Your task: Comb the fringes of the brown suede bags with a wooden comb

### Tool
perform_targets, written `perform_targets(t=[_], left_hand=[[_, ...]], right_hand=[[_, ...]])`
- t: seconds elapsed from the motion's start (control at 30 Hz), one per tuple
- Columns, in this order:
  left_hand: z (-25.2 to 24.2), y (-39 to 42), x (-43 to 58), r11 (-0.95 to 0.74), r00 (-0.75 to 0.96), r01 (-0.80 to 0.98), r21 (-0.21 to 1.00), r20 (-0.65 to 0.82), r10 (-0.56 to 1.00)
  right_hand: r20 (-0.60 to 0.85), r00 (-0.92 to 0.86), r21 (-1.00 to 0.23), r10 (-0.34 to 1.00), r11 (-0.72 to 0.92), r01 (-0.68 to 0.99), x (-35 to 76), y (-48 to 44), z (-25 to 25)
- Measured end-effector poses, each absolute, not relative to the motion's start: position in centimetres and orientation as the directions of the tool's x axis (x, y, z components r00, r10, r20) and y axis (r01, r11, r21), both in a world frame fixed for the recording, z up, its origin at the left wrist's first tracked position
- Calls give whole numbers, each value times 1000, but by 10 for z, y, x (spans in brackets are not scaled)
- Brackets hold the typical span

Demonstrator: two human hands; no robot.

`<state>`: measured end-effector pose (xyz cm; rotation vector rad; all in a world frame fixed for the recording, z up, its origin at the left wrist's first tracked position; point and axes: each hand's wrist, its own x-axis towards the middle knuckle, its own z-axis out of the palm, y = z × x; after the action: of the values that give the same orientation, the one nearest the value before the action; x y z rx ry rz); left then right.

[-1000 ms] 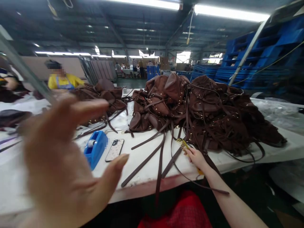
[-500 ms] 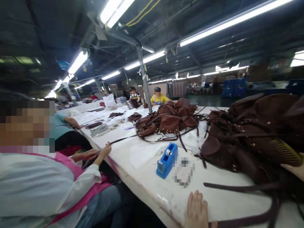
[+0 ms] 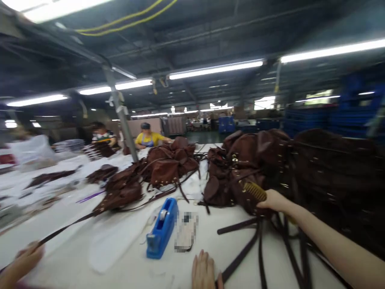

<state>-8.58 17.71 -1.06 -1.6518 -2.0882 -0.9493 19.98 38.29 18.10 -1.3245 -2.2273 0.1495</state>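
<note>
My left hand [image 3: 203,272] lies flat on the white tabletop with its fingers stretched out. Its thumb is beside the end of a dark brown strap [image 3: 240,257], and I cannot tell whether they touch. My right hand [image 3: 273,201] is closed on a yellow comb-like tool with a row of teeth [image 3: 255,191], held against the front of the piled brown bags [image 3: 248,152]. Loose straps hang below that hand onto the table. Ahead of my left hand are a blue tape dispenser [image 3: 162,228] and a blurred-out phone-shaped object [image 3: 186,232].
At lower left, a co-worker's hand [image 3: 28,257] grips a long strap running to another heap of brown bags [image 3: 165,168]. A metal post [image 3: 120,112] stands behind the table's middle. Across the table sits a person in yellow [image 3: 150,138]; blue stacks [image 3: 331,116] are at far right.
My view has swung right, so the scene shifts left and the neighbour's body leaves the frame. My right hand and forearm now show fully. My left hand still lies flat.
</note>
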Motion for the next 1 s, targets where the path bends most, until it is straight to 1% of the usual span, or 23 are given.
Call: perform_targets(t=[0.1,0.17,0.2,0.27,0.33,0.4,0.47,0.5,0.57,0.63,0.67,0.7,0.73,0.77,0.8,0.83,0.87,0.9,0.93,0.97,1.0], left_hand=[[4,178,-87,48,-237,952,301,630,740],[18,179,-83,-13,-230,932,363,618,752],[26,179,-79,-46,-242,904,424,599,763],[42,179,-64,-121,-257,803,583,522,814],[57,179,-42,-144,-238,641,754,373,897],[69,182,-17,-82,-180,436,896,176,968],[75,186,5,43,-157,255,966,-2,988],[76,189,13,108,-183,195,975,-72,980],[80,192,25,226,-250,90,970,-198,948],[88,192,29,295,-221,-39,955,-296,929],[96,189,28,299,-197,-96,949,-313,929],[107,184,25,270,-196,-123,955,-291,937],[120,178,21,209,-232,-94,973,-226,946],[135,170,15,125,-307,4,992,-118,944],[152,162,7,34,-390,159,987,31,920],[168,155,-1,-47,-439,347,937,206,875],[182,148,-8,-111,-449,525,844,386,806],[194,143,-15,-163,-410,676,718,551,727],[201,140,-21,-209,-332,789,577,688,645],[203,139,-24,-254,-231,862,438,786,573],[199,139,-24,-292,-124,902,317,840,529]], right_hand=[[236,-274,-326,932,341,881,227,302,160],[127,-240,-297,962,268,916,231,256,144],[85,-231,-285,969,246,927,232,236,136],[34,-212,-272,977,213,938,235,198,123],[29,-195,-268,980,196,943,238,167,112],[46,-200,-255,979,205,945,241,143,103],[70,-239,-250,968,250,935,240,129,95],[82,-266,-265,961,278,923,239,124,92],[113,-300,-333,947,321,887,237,119,88],[158,-299,-445,941,338,829,239,117,86],[183,-295,-511,938,347,786,243,117,87],[212,-287,-580,934,356,733,248,117,88],[247,-257,-649,935,356,672,255,118,88],[280,-194,-715,940,339,612,264,119,89],[302,-94,-773,949,302,558,273,120,89],[307,35,-822,951,246,513,283,122,89],[297,168,-860,940,186,476,291,124,89],[278,277,-886,920,134,445,298,127,89],[259,346,-902,902,98,420,304,130,88],[242,377,-913,894,78,401,307,132,87],[229,383,-920,895,71,384,307,135,86]])
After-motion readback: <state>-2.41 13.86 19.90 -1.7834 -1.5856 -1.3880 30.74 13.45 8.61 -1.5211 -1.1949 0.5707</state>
